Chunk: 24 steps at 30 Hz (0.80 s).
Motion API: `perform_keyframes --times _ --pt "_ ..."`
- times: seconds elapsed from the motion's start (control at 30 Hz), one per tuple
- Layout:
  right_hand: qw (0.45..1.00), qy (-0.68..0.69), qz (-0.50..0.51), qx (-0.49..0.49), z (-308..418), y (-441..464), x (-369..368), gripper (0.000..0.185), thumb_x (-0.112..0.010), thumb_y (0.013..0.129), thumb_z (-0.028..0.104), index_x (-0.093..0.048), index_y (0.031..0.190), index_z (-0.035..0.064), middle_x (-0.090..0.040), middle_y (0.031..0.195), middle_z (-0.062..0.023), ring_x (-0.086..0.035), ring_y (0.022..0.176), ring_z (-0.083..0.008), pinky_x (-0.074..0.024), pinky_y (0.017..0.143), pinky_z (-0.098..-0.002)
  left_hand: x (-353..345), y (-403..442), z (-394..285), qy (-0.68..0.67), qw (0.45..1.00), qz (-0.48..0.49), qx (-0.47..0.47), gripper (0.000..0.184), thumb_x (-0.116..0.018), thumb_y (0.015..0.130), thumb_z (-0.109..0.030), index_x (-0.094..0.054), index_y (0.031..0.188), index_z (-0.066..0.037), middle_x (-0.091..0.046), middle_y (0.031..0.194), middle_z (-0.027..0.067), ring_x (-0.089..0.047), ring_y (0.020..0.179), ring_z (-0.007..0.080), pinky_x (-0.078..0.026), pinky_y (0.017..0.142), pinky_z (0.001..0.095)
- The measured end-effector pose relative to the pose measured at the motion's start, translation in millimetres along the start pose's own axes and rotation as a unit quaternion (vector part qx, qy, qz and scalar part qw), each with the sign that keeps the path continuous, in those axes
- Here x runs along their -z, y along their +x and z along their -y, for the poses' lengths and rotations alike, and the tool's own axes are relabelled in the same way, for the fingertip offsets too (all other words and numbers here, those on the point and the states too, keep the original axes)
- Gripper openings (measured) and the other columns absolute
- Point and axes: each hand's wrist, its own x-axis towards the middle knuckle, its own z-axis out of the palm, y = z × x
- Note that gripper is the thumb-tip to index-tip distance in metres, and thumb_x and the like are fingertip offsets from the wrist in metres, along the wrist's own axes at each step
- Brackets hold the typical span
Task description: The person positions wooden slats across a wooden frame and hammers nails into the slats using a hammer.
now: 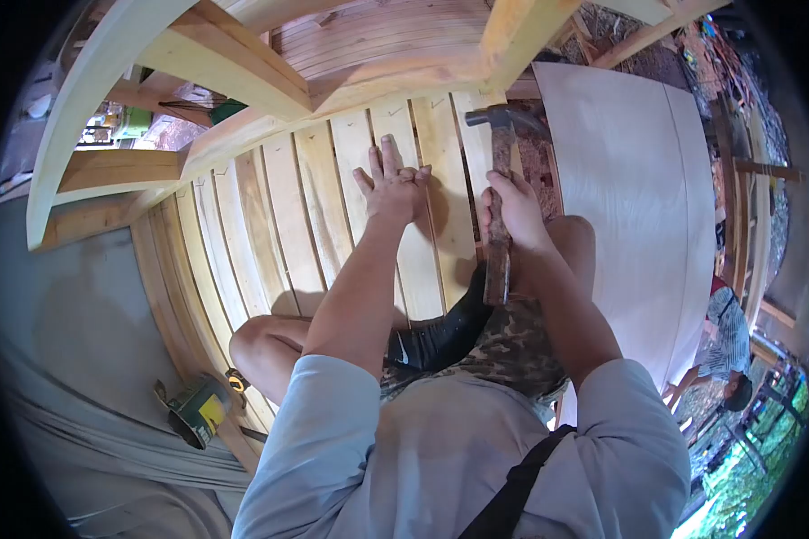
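Note:
My right hand point(516, 208) is wrapped round the wooden handle of a hammer point(499, 274). Its dark metal head points away from me, above the pale slats point(322, 193). My left hand point(392, 190) rests on those slats, to the left of the hammer. Three of its fingers are spread out, while the index finger and thumb come together in a pinch. Whatever lies between them is too small to make out. Small dark marks, perhaps nails or pencil ticks, run along the far ends of the slats.
A wooden frame point(243, 139) rises along the far side. To the right lies a pale flat sheet point(616, 180), with another person point(726, 337) bending beyond it. At lower left are a green and yellow box point(200, 411) and a tape measure point(236, 380). My legs are folded on the slats.

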Motion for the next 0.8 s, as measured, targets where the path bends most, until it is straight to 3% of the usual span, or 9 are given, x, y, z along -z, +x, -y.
perform_keyframes --times 0.17,0.6,0.8 --pt "0.999 0.008 0.023 -0.040 -3 6 0 0.020 -0.058 0.101 0.026 -0.053 0.105 0.0069 -0.058 0.073 -0.0029 -0.058 0.051 -0.0171 -0.0493 0.044 -0.0364 -1 -1 -1 0.002 1.000 -0.001 0.005 0.066 -0.020 0.107 -0.058 -0.059 0.144 -0.018 0.010 0.172 0.0082 0.007 0.158 0.0329 0.001 0.124 0.0627" --pt "0.999 0.040 0.022 -0.021 -12 5 0 0.023 -0.058 0.102 0.028 -0.050 0.111 0.0078 -0.057 0.073 -0.0033 -0.057 0.051 -0.0164 -0.0493 0.044 -0.0359 -5 0 2 -0.001 1.000 -0.015 -0.003 0.067 -0.021 0.107 -0.058 -0.060 0.143 -0.016 0.009 0.172 0.0092 0.006 0.158 0.0337 0.000 0.123 0.0650" --pt "0.998 0.019 0.034 -0.045 -7 4 0 0.023 -0.061 0.099 0.027 -0.056 0.109 0.0066 -0.058 0.072 -0.0020 -0.057 0.050 -0.0150 -0.0481 0.045 -0.0337 -1 -1 3 -0.016 1.000 -0.016 -0.006 0.064 -0.022 0.108 -0.055 -0.060 0.142 -0.016 0.008 0.172 0.0090 0.006 0.158 0.0344 0.003 0.122 0.0648"
